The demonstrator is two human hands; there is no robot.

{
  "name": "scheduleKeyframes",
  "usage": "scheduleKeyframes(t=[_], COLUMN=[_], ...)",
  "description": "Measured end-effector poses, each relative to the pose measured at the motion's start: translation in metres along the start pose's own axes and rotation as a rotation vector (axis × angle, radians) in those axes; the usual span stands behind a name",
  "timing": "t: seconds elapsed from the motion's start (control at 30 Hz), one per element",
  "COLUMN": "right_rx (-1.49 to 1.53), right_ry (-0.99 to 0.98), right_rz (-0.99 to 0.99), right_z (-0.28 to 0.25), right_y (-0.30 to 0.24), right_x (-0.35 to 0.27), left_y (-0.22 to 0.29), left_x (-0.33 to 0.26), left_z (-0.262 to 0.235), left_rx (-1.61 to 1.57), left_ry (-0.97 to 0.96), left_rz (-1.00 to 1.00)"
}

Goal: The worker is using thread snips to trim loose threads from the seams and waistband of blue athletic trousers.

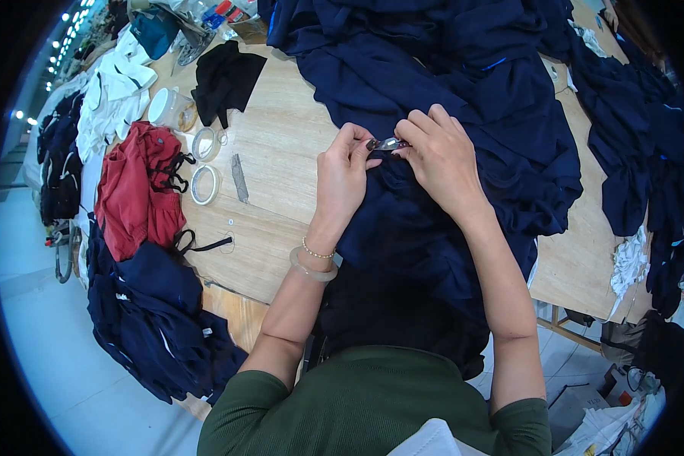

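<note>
At the centre of the frame, a navy garment (418,228) is draped over the table edge (266,152) toward the lower middle. Its fabric is pinched between thumb and fingers of the left hand (343,176). Small metal snips (390,144) are gripped in the closed right hand (439,156), just above it. Further left, two tape rolls (204,185) and a red garment (135,190) are seen.
</note>
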State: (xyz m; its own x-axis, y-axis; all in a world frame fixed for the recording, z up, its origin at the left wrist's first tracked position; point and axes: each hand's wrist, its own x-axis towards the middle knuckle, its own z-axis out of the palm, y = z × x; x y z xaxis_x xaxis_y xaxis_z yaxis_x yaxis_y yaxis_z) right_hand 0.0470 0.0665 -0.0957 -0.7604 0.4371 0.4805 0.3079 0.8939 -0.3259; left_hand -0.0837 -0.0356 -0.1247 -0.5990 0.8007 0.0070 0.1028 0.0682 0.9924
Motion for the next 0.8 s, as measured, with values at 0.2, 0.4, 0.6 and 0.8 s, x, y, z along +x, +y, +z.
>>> scheduleKeyframes(t=[0.2, 0.4, 0.6, 0.8], right_rx=[0.021, 0.154, 0.418, 0.62], right_ry=[0.0, 0.053, 0.062, 0.088], right_rz=[-0.017, 0.128, 0.466, 0.533], right_z=[0.001, -0.006, -0.014, -0.013], right_y=[-0.001, 0.005, 0.012, 0.014], right_x=[0.001, -0.001, -0.002, -0.005], left_y=[0.002, 0.009, -0.003, 0.001], left_x=[0.0, 0.011, 0.003, -0.011], left_z=[0.0, -0.022, -0.041, -0.011], left_rx=[0.001, -0.09, 0.295, 0.468], left_ry=[-0.011, 0.346, 0.331, 0.125], left_rz=[0.009, 0.115, 0.228, 0.358])
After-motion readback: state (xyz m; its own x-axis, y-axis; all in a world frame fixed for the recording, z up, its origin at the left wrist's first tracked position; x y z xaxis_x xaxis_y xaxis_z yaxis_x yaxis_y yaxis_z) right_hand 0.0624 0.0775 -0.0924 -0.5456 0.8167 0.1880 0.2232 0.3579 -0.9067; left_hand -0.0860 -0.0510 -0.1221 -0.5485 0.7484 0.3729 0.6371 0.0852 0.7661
